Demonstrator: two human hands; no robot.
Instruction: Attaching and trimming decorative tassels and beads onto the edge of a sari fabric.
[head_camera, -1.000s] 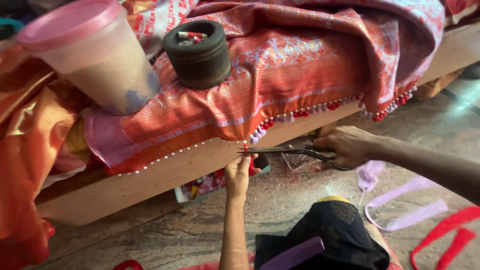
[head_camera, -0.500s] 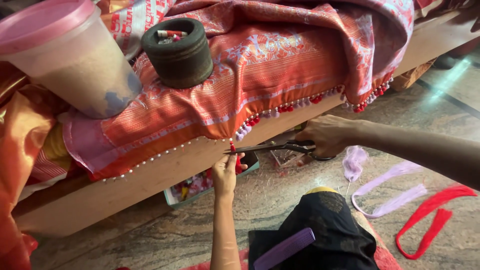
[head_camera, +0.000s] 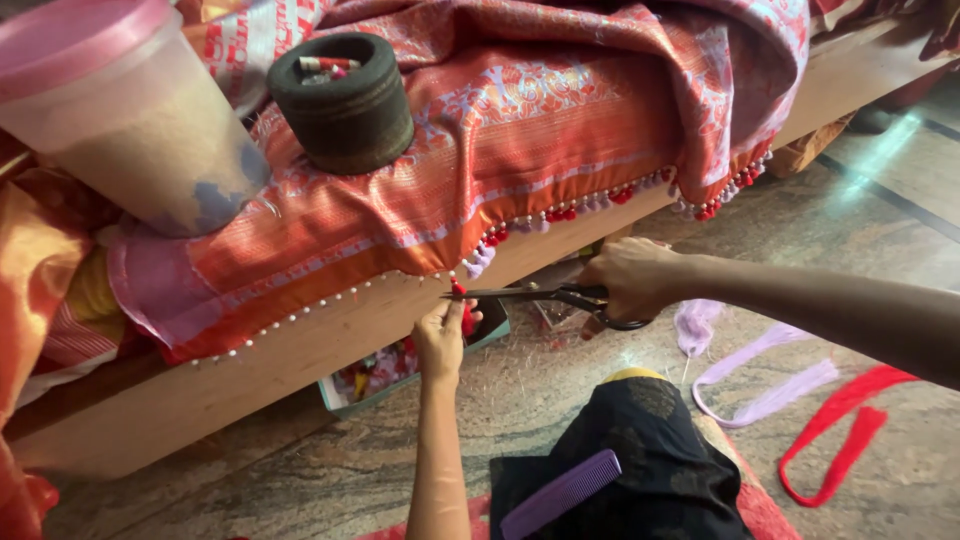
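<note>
So red tassel (head_camera: 462, 303) pinched in left hand (head_camera: 440, 340) grip, right hand (head_camera: 625, 285) grip w/ scissors (head_camera: 535, 295).

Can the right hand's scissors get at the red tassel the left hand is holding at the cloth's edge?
Probably yes. The right hand holds the scissors with their blade tips right at the red tassel, which the left hand pinches below the beaded fabric edge. Nothing lies between them.

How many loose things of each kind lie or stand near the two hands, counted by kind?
Scissors: 1, in the right hand
Red tassel: 1, pinched by the left hand
Purple comb: 1
Lidded plastic jar: 1
Dark round holder: 1
Total: 5
</note>
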